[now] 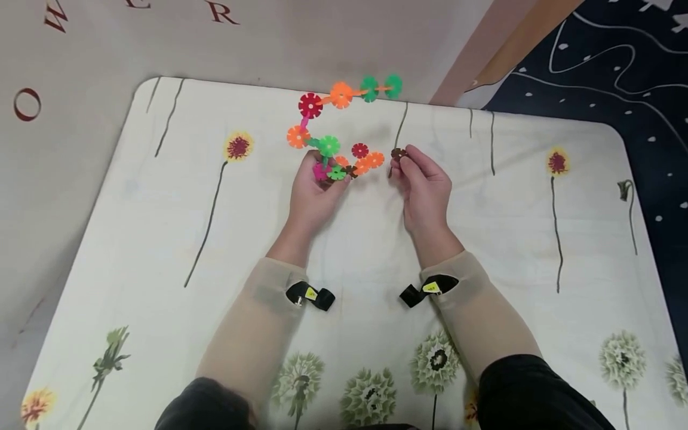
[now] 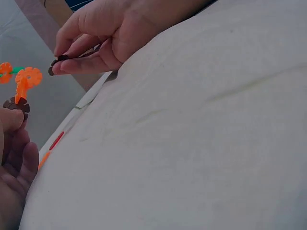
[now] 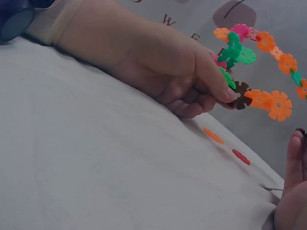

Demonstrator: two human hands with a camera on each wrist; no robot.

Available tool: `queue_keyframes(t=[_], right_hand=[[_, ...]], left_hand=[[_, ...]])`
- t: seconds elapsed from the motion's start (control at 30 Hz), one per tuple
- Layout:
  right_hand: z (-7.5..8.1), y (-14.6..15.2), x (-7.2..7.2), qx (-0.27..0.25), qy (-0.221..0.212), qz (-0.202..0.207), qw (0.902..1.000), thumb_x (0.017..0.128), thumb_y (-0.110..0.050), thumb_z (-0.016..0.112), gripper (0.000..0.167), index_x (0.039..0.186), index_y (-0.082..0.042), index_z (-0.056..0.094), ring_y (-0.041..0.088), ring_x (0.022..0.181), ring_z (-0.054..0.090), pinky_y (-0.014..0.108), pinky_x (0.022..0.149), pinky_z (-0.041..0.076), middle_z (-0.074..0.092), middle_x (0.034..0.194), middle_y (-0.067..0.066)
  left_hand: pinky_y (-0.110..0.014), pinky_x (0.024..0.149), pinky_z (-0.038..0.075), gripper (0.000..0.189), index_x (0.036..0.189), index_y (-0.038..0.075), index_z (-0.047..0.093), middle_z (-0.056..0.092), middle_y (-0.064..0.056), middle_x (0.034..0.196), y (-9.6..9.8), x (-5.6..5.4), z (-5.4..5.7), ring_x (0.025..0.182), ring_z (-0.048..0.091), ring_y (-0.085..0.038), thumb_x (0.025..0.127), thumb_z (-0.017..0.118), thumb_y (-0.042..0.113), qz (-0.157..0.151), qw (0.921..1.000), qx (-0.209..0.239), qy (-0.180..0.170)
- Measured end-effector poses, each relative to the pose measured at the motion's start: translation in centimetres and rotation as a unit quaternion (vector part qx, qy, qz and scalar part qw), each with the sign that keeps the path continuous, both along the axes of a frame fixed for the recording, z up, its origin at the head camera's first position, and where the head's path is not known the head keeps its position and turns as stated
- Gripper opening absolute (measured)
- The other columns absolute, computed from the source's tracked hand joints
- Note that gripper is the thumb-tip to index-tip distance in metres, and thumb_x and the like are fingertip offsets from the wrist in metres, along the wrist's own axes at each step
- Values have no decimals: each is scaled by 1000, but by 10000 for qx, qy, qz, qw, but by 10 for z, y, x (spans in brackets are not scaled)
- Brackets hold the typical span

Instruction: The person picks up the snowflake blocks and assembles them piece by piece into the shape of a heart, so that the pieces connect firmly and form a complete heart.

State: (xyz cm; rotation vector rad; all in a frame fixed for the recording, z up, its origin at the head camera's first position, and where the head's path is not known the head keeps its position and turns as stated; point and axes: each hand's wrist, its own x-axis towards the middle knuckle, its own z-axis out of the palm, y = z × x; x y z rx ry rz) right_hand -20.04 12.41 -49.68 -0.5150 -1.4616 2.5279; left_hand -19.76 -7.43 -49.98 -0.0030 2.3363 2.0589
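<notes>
A chain of interlocking plastic snowflake discs (image 1: 329,146) in orange, green, pink, red and brown curves up and away from my left hand (image 1: 312,200). That hand pinches the chain near its brown disc (image 3: 241,95), and two joined orange discs (image 3: 271,103) stick out past it. My right hand (image 1: 428,194) holds a separate brown snowflake disc (image 1: 399,153) between thumb and fingers, a short gap to the right of the chain's orange end. In the left wrist view the loose brown disc (image 2: 56,63) shows at the right hand's fingertips, partly covered by them.
Beneath the hands, a loose red disc (image 3: 241,157) and a loose orange disc (image 3: 213,135) lie on the flower-print tablecloth (image 1: 365,251). Behind the table's far edge stands a pale lettered wall or curtain (image 1: 301,42). Dark patterned fabric (image 1: 607,65) is at the right.
</notes>
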Motion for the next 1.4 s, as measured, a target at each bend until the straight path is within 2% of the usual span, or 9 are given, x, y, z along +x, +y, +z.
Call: queue_keyframes(t=[0.13, 0.43, 0.57, 0.8, 1.0, 1.1, 1.23, 1.3, 1.4], right_hand=[[3, 0, 1, -291, 91, 108, 9995, 100, 7, 68, 40, 140, 9, 64, 20, 93, 74, 27, 85, 62, 73, 122, 20], [2, -2, 4, -23, 485, 319, 9983, 99, 10, 66, 39, 137, 18, 60, 19, 83, 71, 25, 77, 61, 75, 112, 17], [1, -2, 4, -7, 625, 347, 9974, 100, 10, 65, 39, 137, 19, 58, 19, 83, 70, 25, 78, 61, 75, 110, 15], [0, -2, 4, 151, 633, 423, 9970, 100, 8, 66, 39, 138, 16, 60, 20, 89, 71, 26, 83, 61, 74, 114, 15], [0, -3, 5, 347, 678, 585, 9954, 102, 6, 65, 36, 137, 14, 62, 21, 90, 68, 26, 84, 60, 67, 128, 28], [0, -3, 6, 423, 767, 692, 9937, 104, 3, 62, 34, 138, 9, 65, 21, 98, 65, 28, 88, 57, 64, 135, 26], [-2, -3, 6, 515, 987, 856, 9901, 106, 2, 61, 35, 142, 3, 64, 22, 115, 64, 33, 100, 55, 67, 140, 13], [-3, -4, 6, 622, 1104, 888, 9880, 107, 2, 61, 37, 144, 3, 61, 24, 125, 63, 36, 104, 54, 69, 140, 11], [-4, -5, 6, 837, 1160, 872, 9859, 107, 1, 60, 39, 146, 5, 57, 25, 131, 63, 37, 106, 54, 71, 137, 11]], left_hand=[[-30, 88, 55, 42, 131, 3, 53, 58, -6, 114, 0, 0, 0, 101, 59, -21, 97, 78, 6, -31, 9999, -98, -48], [-31, 91, 56, 43, 132, 5, 53, 58, -6, 116, 1, 0, 0, 103, 59, -20, 97, 78, 7, -67, 9996, -236, -111], [-32, 92, 57, 43, 132, 5, 52, 59, -5, 117, 1, 0, 1, 105, 59, -19, 97, 78, 7, -106, 9995, -267, -89], [-32, 92, 57, 43, 132, 5, 52, 60, -5, 117, 0, 0, 1, 104, 61, -20, 97, 78, 7, -211, 9993, -292, -25], [-32, 92, 56, 45, 134, 5, 52, 61, -5, 118, -1, 0, 0, 102, 61, -20, 97, 78, 7, -250, 9990, -361, -7], [-32, 92, 57, 45, 134, 5, 52, 61, -6, 118, -1, 0, 0, 101, 61, -20, 97, 78, 7, -264, 9990, -365, -18], [-32, 91, 57, 44, 131, 6, 52, 60, -6, 116, -1, 0, 0, 101, 61, -21, 96, 78, 7, -239, 9992, -323, -48], [-32, 91, 57, 44, 131, 6, 52, 59, -6, 116, 0, 0, 0, 101, 61, -21, 96, 79, 7, -229, 9992, -316, -75], [-32, 90, 57, 44, 131, 5, 52, 60, -7, 116, 0, 0, 0, 100, 60, -22, 96, 80, 7, -273, 9988, -389, -112]])
